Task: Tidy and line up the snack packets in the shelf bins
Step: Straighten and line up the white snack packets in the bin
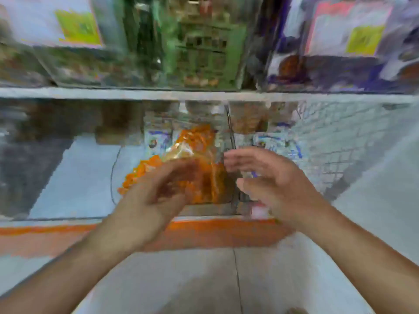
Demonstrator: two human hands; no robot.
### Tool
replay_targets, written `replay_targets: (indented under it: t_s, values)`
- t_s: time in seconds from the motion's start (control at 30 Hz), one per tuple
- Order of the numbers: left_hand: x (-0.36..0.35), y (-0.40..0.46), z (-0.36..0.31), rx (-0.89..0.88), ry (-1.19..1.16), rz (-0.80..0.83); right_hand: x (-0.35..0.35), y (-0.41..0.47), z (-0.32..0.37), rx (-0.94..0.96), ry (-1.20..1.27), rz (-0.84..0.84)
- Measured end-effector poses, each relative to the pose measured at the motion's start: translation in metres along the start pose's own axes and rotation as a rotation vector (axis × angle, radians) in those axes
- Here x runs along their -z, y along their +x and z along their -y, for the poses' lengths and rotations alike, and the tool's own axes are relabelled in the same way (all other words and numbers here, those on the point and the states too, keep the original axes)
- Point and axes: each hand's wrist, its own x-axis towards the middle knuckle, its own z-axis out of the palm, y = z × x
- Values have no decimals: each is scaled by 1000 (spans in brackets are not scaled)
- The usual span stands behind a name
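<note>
The frame is badly blurred. A clear packet of orange snacks lies in a clear bin on the lower shelf. My left hand reaches in at its near end, fingers loosely curled against the packet; a firm grip cannot be made out. To the right of the packet my right hand hovers with its fingers spread and nothing in it. White and blue packets lie behind the right hand in the neighbouring bin.
The upper shelf carries clear bins with green packets and purple packets. An orange strip runs along the lower shelf's front edge. Grey floor lies below.
</note>
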Motion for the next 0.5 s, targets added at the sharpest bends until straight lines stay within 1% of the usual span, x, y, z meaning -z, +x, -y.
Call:
replay_targets:
  t_s: [0.07,0.13,0.23,0.4,0.5]
  values:
    - [-3,-15,2,-56,-1,-38,-6,-8,-4,57,-47,-8]
    - [-6,-26,-2,-71,35,-67,-8,-21,-7,80,-84,-44]
    - [-14,-49,-21,-52,68,-84,-9,-54,-8,26,-138,-108]
    - [-26,-69,-40,-89,181,-92,9,-80,-8,24,-231,-221]
    - [-31,-62,-39,-101,269,-69,21,-76,-5,-22,-378,-201]
